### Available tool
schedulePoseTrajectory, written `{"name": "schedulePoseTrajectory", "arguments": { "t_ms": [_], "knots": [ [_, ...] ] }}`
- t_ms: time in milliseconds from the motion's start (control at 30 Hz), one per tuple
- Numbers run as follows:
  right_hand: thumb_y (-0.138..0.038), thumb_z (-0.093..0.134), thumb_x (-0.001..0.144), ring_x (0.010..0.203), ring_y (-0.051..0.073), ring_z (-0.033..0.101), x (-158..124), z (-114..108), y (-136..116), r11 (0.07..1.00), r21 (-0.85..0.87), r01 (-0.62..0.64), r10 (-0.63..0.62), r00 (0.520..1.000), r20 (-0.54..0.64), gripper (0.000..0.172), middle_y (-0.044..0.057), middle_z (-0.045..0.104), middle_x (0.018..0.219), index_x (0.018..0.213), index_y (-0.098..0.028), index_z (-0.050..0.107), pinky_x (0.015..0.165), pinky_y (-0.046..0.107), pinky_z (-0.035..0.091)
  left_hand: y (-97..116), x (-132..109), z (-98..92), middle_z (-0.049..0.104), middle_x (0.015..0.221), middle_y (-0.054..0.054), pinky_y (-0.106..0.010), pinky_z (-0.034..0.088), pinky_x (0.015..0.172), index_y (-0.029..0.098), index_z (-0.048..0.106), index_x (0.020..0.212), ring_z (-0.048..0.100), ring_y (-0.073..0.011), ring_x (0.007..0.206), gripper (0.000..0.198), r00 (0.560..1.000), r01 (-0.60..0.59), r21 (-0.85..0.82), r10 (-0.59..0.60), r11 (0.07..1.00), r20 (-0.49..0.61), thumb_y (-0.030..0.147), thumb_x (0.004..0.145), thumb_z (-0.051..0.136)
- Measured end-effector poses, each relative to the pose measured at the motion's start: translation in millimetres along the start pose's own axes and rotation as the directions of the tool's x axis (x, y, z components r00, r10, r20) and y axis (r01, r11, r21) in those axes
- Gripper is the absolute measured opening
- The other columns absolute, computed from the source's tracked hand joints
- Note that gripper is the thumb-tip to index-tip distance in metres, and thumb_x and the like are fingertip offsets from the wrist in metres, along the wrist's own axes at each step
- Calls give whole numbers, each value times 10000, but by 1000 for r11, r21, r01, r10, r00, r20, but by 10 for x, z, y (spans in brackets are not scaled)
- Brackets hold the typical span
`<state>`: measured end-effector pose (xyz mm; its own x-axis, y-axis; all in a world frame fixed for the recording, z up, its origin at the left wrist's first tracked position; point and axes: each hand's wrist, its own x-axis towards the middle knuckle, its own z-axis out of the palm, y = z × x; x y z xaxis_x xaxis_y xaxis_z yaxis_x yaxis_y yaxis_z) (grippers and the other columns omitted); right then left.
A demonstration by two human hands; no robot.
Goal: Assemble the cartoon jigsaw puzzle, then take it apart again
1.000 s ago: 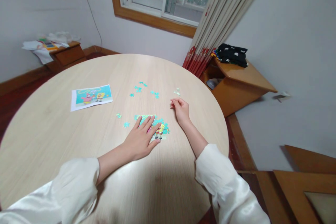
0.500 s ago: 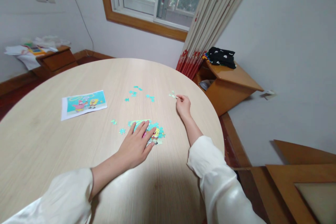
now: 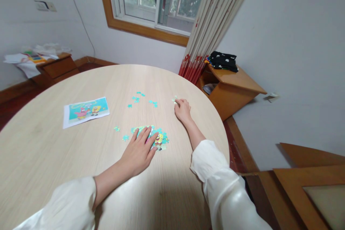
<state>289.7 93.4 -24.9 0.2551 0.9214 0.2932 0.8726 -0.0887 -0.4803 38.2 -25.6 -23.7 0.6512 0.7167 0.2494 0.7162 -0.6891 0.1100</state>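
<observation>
My left hand (image 3: 138, 151) lies flat with fingers spread over the partly joined jigsaw puzzle (image 3: 159, 138), covering some of its lower left. A yellow cartoon figure shows just right of the fingers. My right hand (image 3: 183, 110) is farther out to the right, its fingers closed in a pinch beside a few pale green puzzle pieces (image 3: 174, 99). What is between its fingertips is hidden. Several loose turquoise puzzle pieces (image 3: 137, 99) lie beyond the puzzle. Left of my left fingertips are another turquoise puzzle piece (image 3: 125, 138) and a greenish puzzle piece (image 3: 116, 128).
A printed picture sheet (image 3: 86, 112) with pink and yellow cartoon figures lies on the left of the round wooden table (image 3: 54, 151). Past the table's right edge stands a wooden cabinet (image 3: 231, 93) with dark cloth (image 3: 223, 61) on top. A curtain (image 3: 207, 25) hangs by the window.
My right hand has shifted slightly left, its fingertips now closer to the pale pieces. My left hand stays on the puzzle. The camera view has tilted a little.
</observation>
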Motion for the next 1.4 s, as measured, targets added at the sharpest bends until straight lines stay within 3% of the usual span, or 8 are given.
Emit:
{"name": "schedulePoseTrajectory", "arguments": {
  "t_ms": [167, 367, 667, 1400],
  "knots": [
    [-276, 438, 905, 1246, 317, 409, -21, -1, -48, 993, -95, 71, -63, 994, 90, 398, 163, 500, 1325, 1279, -209, 556, 1018, 502, 275, -2, 2, -2, 427, 1436, -182, -548, 283, 1085, 180, 479, 1354, 393, -336, 1325, 469, 1000, -11, -1, 11, 1000, 7, 393, 962, 334],
    [-219, 483, 874, 1144, 269, 491, -20, 2, -38, 997, -15, 81, -80, 996, 46, 282, 125, 587, 1206, 1090, -193, 661, 977, 446, 306, 24, 3, -61, 426, 1437, -174, -540, 287, 1090, 179, 479, 1351, 391, -327, 1328, 443, 1000, 4, 1, -4, 1000, 26, 360, 959, 380],
    [-193, 557, 814, 1062, 266, 524, 9, 41, 23, 990, 56, 130, -130, 991, -8, 157, 107, 627, 1089, 909, -197, 681, 924, 438, 324, 47, 16, -108, 410, 1445, -185, -539, 281, 1093, 170, 475, 1355, 374, -332, 1338, 447, 998, 10, 12, -10, 1000, 64, 355, 958, 384],
    [-191, 572, 812, 1036, 265, 543, 9, 39, 20, 990, 54, 132, -132, 991, -18, 125, 93, 646, 1060, 875, -208, 679, 914, 434, 333, 48, 13, -110, 396, 1452, -200, -552, 269, 1095, 152, 471, 1363, 367, -344, 1341, 455, 997, 4, -16, -3, 1000, 81, 330, 952, 393]
  ]
}}
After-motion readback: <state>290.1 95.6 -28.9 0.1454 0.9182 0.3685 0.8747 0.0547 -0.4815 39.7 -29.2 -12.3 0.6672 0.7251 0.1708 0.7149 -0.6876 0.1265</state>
